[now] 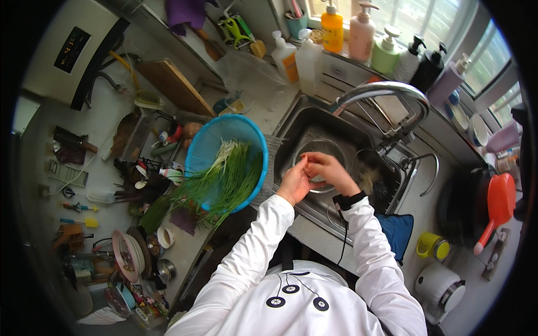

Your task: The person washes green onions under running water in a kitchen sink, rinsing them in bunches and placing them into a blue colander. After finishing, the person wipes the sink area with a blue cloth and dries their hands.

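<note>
My left hand and my right hand meet above a stainless steel sink, their fingertips touching. Whether something small lies between the fingers cannot be seen. Below them, a round glass or metal bowl stands in the sink, partly hidden by my hands. To the left, a blue plastic colander holds a bunch of long green chives or thin scallions, with pale ends toward the top and green tips hanging over the rim. A dark band with a cable is around my right wrist.
A chrome faucet arches over the sink's far side. Pump bottles line the window sill. A wooden cutting board leans behind the colander. At right are a blue cloth, a yellow mug and a red ladle. Stacked plates stand at lower left.
</note>
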The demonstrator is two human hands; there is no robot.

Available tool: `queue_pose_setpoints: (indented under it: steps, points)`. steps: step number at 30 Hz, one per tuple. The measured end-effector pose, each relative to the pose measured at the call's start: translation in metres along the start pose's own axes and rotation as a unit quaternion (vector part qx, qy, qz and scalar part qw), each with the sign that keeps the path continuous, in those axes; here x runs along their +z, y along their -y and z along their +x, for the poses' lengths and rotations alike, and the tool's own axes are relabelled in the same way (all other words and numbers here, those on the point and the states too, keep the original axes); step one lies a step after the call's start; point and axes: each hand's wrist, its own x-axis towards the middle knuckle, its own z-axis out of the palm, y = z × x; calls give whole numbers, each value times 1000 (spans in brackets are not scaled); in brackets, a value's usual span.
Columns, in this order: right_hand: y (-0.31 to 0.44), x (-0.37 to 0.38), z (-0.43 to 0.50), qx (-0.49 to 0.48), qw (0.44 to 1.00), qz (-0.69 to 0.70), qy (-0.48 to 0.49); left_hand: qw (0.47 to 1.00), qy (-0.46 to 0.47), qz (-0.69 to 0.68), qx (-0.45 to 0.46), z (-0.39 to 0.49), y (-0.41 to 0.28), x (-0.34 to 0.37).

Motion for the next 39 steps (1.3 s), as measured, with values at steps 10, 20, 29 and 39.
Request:
queue_pose_setpoints:
  steps: [10,20,29,39]
  points:
    - [-35,-18,167,-118,931,-241,-246,960,-202,192,-7,-38,29,-34]
    - [0,9,301,-22,965,-168,-201,967,-174,184,13,-84,38,-59]
    - [81,75,150,-268,943,-111,-165,973,-157,167,34,-93,23,-70]
    - [48,90,-113,-140,932,-3,-335,982,-120,146,19,-88,19,-84]
